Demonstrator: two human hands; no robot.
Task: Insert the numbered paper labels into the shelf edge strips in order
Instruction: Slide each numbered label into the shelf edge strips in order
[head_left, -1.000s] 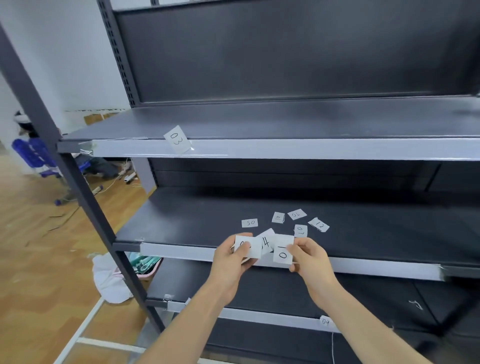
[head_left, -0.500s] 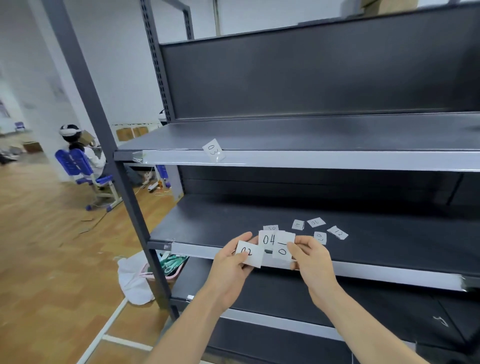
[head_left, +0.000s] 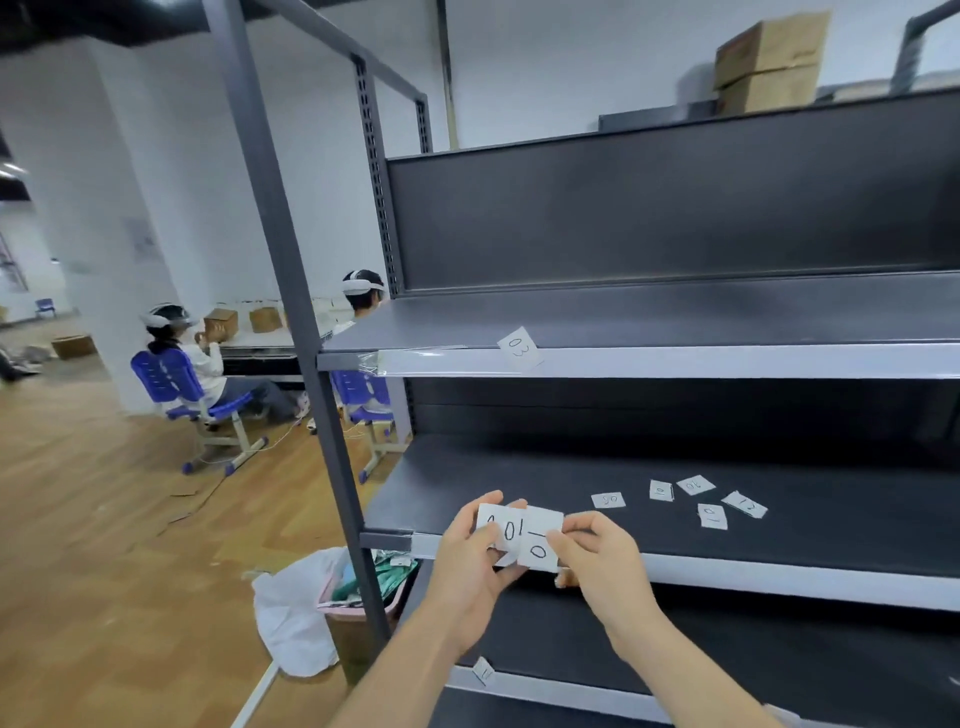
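Low in the middle, my left hand (head_left: 467, 564) pinches a small stack of white paper labels (head_left: 493, 522), fingers curled. Just right, my right hand (head_left: 605, 564) pinches one white paper label with a 0 and 1 (head_left: 540, 548). Above, a white label marked 03 (head_left: 519, 349) sits tilted in the top shelf's pale grey edge strip (head_left: 727, 361). Further right, five small loose white labels (head_left: 712, 516) lie on the dark middle shelf (head_left: 831, 519).

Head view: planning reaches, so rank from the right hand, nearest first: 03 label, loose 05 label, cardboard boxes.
1. 05 label, middle shelf, just beyond the right hand.
2. 03 label, upper shelf strip.
3. Cardboard boxes, top right.
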